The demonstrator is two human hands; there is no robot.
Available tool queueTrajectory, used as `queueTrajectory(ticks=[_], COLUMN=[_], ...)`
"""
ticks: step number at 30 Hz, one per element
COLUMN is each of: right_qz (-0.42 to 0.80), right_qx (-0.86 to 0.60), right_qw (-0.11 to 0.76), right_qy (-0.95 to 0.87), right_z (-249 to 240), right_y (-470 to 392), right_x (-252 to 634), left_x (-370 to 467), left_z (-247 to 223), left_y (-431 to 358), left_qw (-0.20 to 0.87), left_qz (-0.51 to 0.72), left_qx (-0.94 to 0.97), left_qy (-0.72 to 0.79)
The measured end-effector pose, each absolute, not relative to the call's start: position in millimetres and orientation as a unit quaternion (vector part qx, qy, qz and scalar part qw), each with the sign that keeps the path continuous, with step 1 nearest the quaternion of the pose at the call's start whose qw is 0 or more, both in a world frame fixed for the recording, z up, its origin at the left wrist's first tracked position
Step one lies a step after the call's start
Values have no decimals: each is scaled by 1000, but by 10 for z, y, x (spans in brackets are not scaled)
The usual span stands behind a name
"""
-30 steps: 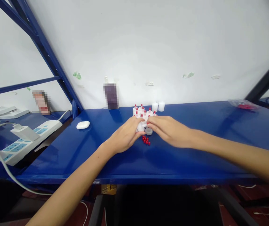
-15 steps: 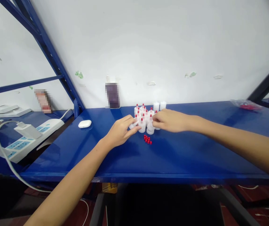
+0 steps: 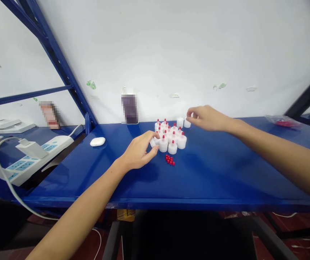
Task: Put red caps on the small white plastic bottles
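My left hand (image 3: 141, 150) is at the left front of a cluster of white bottles (image 3: 163, 145) with red-tipped nozzles. Its thumb and curled fingers close round a white bottle (image 3: 154, 142) that they partly cover. At the back right, my right hand (image 3: 207, 118) has its thumb and forefinger round the top of a plain white bottle (image 3: 187, 124), whose lower part shows beneath them. A second plain white bottle (image 3: 180, 122) stands just left of it. Several small red caps (image 3: 169, 160) lie together in front of the cluster.
The blue table (image 3: 144, 184) meets a white wall. A phone (image 3: 130, 109) leans there. A white earbud case (image 3: 98, 142) lies at left, beyond it a power strip (image 3: 54, 147) with cables. A plastic bag (image 3: 283, 121) with red contents lies at far right.
My right hand has left the cluster, moving back and right to the plain white bottle, uncovering the front-right capped bottles. My left hand has stayed nearly in place.
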State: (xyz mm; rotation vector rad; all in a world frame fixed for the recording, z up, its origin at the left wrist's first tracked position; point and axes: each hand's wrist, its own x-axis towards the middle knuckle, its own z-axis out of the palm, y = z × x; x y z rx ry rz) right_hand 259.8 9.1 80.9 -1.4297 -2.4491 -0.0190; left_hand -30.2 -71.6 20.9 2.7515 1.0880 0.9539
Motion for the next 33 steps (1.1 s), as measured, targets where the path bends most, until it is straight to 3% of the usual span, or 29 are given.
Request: queueTrajectory(ticks=[5, 8, 15, 20, 23, 26, 29, 33], right_qz=[-31, -18, 37, 56, 115, 230, 330, 382], right_qx=[-521, -499, -492, -475, -471, -341, -260, -259], right_qw=[120, 160, 172, 227, 364, 486, 466, 441], right_qy=[-844, -852, -852, -849, -795, -771, -778, -770], right_z=[422, 212, 102, 141, 334, 574, 705, 664], right_y=[765, 900, 725, 481, 191, -191, -506, -682], right_x=[2871, 2880, 2970, 2938, 2714, 2395, 2121, 1910], left_x=[-261, -262, -262, -244, -225, -192, -172, -189], left_z=[181, 166, 160, 131, 114, 118, 138, 140], left_y=[-713, -692, -674, -661, -660, -676, -701, -716], left_qw=[-8, -16, -50, -37, -31, -66, -89, -97], left_qz=[319, 339, 341, 376, 413, 485, 520, 500], left_qx=[881, 879, 865, 856, 854, 831, 813, 818], left_qy=[350, 336, 364, 354, 314, 263, 247, 268])
